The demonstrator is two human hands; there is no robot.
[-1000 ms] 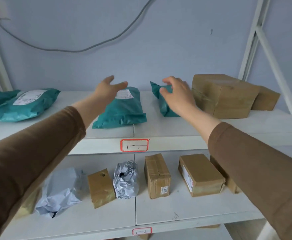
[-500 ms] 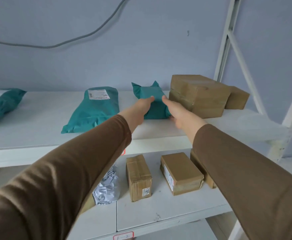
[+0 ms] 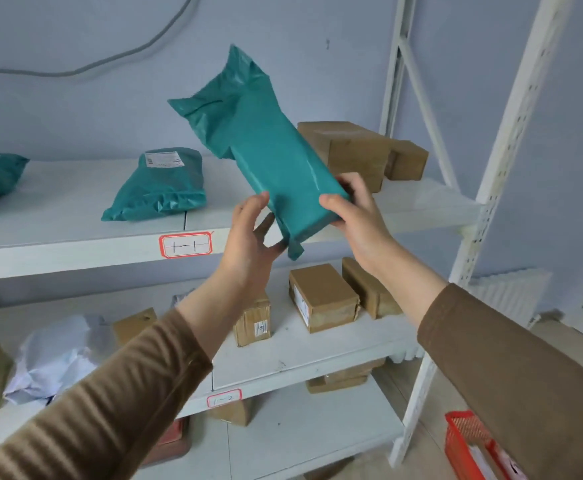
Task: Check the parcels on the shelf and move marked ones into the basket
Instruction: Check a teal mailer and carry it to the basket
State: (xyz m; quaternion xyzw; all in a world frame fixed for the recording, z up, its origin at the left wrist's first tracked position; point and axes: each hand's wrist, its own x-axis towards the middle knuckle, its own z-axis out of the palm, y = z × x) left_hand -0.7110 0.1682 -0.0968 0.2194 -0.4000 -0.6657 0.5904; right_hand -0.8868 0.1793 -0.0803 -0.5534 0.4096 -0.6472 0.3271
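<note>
The teal parcel point(image 3: 259, 147) that lay on the top shelf point(image 3: 75, 237) half a second ago, pressed between two palms beside the big cardboard box point(image 3: 349, 150), is now off the shelf and up in the air in front of the person. It stands tilted, its crumpled open end pointing up and to the left, its folded lower end down by the hands. The view has also swung right and down, so a red basket point(image 3: 463, 441) now shows on the floor at the lower right, near the foot of the white upright.

The left hand point(image 3: 248, 233) sits under the parcel's lower left corner, thumb up against the near face and fingers curled loosely beneath the bottom edge, a partly closed hold. The right hand point(image 3: 356, 209) grips the lower right corner, thumb across the front and fingers wrapped round behind. No label or mark shows on the face turned toward me.

Another teal parcel point(image 3: 160, 183) with a white label lies flat on the top shelf to the left, well apart from the lifted one. On the shelf below, small cardboard boxes point(image 3: 321, 296) stand in a row, and a crumpled grey bag point(image 3: 54, 358) lies at the left.
</note>
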